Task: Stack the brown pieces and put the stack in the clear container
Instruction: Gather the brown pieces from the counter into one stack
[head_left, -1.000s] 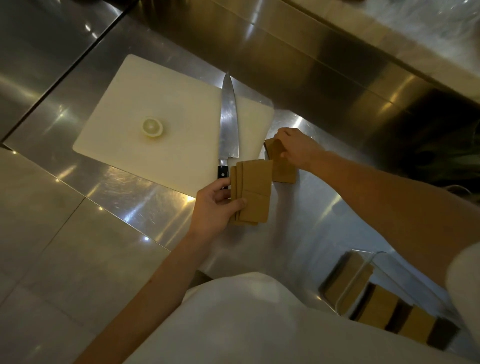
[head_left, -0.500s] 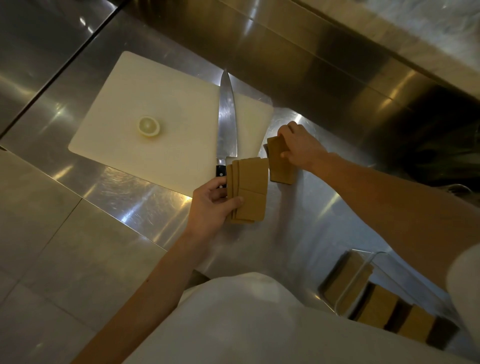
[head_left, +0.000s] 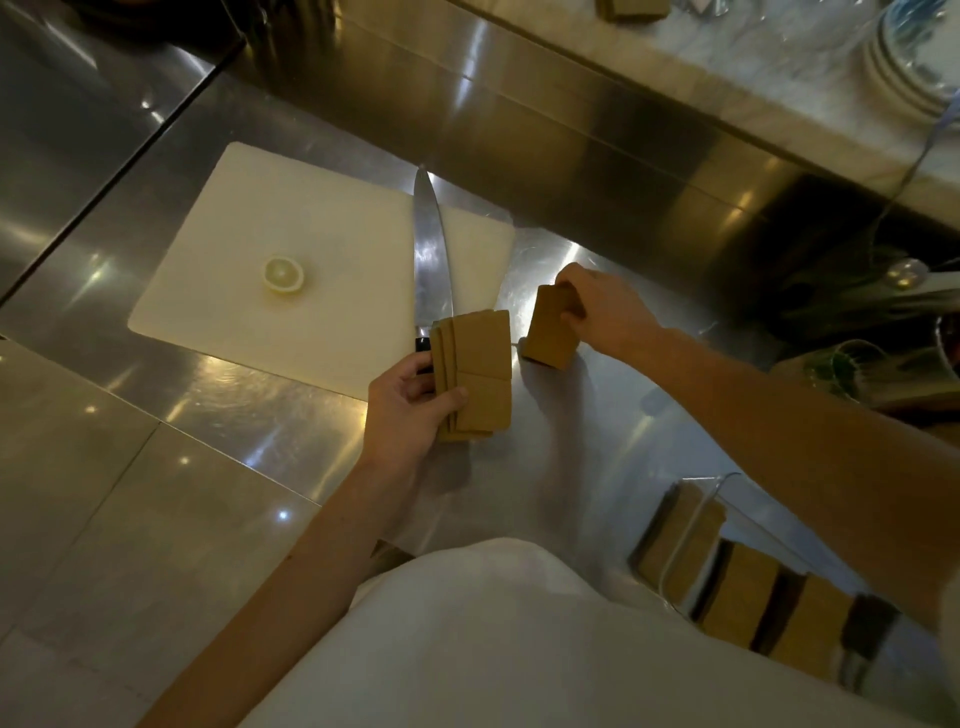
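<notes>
Gripping a fanned stack of brown pieces (head_left: 475, 379), the left hand (head_left: 410, 410) holds it just off the near right corner of the white cutting board (head_left: 291, 291), thumb pressed across the front face and the other fingers (head_left: 423, 371) curled behind. The pieces in this stack are flat rectangles, slightly offset from one another so several left edges show.

To the right, the right hand (head_left: 597, 312) comes down from above onto a second, smaller stack of brown pieces (head_left: 550, 332), which stands on the steel table (head_left: 597, 441) a little apart from the left-hand stack. Its fingers are closed on the top end of that stack, thumb on the near face.

A chef's knife (head_left: 431, 260) lies on the right part of the board, tip pointing away, its dark handle partly hidden behind the left-hand stack. A small pale round cut piece of food (head_left: 283, 273) sits alone near the middle of the board; what it is cannot be told.

At the lower right, close to the person's white apron (head_left: 493, 649), sits the clear container (head_left: 691, 545), with more brown stacks standing in a row inside. Dishes and glassware crowd a raised ledge at the far right.
</notes>
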